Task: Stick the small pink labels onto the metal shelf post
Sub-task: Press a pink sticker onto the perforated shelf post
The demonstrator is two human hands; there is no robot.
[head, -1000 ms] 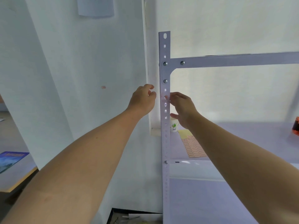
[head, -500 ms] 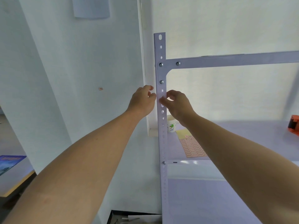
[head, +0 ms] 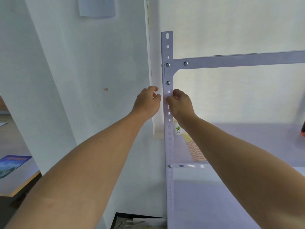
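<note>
The pale perforated metal shelf post [head: 167, 47] stands upright in the middle, bolted to a horizontal rail [head: 231, 60]. My right hand [head: 180, 104] reaches in from the right with curled fingers. Its thumb and fingertip pinch a small pink label [head: 165, 101] against the post's front, just below the lowest bracket bolt; only a faint sliver of the label shows. My left hand [head: 146, 103] hovers at the post's left edge, fingers curled; what it holds, if anything, is hidden. A sheet of pink labels [head: 196, 152] lies on the shelf board [head: 247, 129], partly behind my right forearm.
A white paper cup [head: 177, 129] stands on the shelf just behind the post. A red-and-black object [head: 302, 129] sits at the right edge. White walls close in on the left, with a table and blue booklet [head: 11, 164] low left. An open box [head: 140, 223] lies below.
My right hand has curled and slid left onto the post's front, now covering the label it touched with a fingertip. The left hand has barely moved.
</note>
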